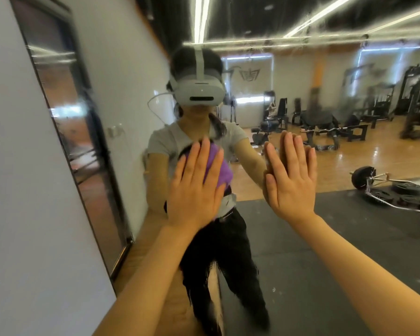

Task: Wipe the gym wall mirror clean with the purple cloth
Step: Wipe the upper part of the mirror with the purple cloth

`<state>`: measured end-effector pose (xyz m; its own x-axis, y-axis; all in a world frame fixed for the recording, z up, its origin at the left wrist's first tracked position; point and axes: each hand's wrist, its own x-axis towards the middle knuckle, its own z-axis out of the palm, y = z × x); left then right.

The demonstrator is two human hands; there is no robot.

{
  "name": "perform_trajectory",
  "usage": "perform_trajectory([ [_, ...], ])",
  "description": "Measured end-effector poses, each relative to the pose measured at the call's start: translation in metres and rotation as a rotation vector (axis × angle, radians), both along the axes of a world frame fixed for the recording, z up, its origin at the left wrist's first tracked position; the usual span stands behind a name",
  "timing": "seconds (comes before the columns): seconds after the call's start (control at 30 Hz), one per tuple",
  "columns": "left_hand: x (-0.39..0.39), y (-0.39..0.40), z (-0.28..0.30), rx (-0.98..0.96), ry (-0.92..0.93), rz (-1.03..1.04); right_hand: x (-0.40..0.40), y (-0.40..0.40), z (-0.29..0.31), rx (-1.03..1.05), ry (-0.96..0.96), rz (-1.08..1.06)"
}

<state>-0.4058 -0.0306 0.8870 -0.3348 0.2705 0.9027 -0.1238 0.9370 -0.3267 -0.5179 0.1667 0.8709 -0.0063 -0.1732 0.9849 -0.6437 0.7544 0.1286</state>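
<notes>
Purple cloth (pixel 216 166) under flat, straight-fingered left grip (pixel 195 187) on mirror (pixel 301 238); right grip (pixel 290 180) flat too.

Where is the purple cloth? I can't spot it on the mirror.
In the head view, the purple cloth is left of centre, pressed flat against the mirror under the left hand.

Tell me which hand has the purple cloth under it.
The left hand presses the purple cloth flat against the mirror. The right hand lies bare on the glass, fingers straight, with no cloth beneath.
</notes>
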Motion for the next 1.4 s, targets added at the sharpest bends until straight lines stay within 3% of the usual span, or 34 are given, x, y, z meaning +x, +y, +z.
perform_trajectory([
  [0.1, -0.011, 0.016, 0.048, 0.027, 0.075, -0.022, -0.002, 0.000, 0.000, 0.004, -0.002, -0.003],
  [0.23, -0.014, 0.020, 0.051, 0.020, 0.087, -0.015, -0.002, 0.000, -0.001, 0.004, -0.002, -0.004],
  [0.37, -0.013, 0.021, 0.021, -0.038, 0.036, -0.029, -0.002, 0.000, 0.000, 0.004, 0.000, -0.005],
  [0.53, -0.008, 0.012, -0.062, -0.226, -0.128, 0.024, -0.002, 0.000, -0.001, 0.005, 0.008, -0.014],
  [0.63, -0.006, 0.006, -0.071, -0.303, -0.175, 0.028, -0.003, 0.000, 0.000, 0.008, 0.005, -0.012],
  [0.77, -0.007, 0.009, -0.023, -0.356, -0.154, -0.015, -0.003, 0.001, -0.002, 0.001, 0.006, -0.003],
  [0.93, -0.015, 0.016, 0.083, -0.200, 0.004, -0.055, -0.004, 0.001, 0.000, 0.007, 0.018, 0.004],
  [1.03, -0.017, 0.016, 0.101, -0.169, 0.009, -0.062, -0.004, 0.001, 0.000, 0.008, 0.019, 0.003],
  [1.17, -0.016, 0.016, 0.084, -0.218, -0.020, -0.084, -0.002, 0.001, 0.000, 0.004, 0.006, -0.002],
  [1.27, -0.012, 0.017, 0.040, -0.340, -0.122, -0.112, 0.004, 0.001, 0.002, -0.009, -0.032, 0.041],
  [1.4, -0.004, 0.021, 0.003, -0.256, -0.180, -0.137, 0.027, -0.009, 0.001, -0.142, -0.163, 0.226],
])
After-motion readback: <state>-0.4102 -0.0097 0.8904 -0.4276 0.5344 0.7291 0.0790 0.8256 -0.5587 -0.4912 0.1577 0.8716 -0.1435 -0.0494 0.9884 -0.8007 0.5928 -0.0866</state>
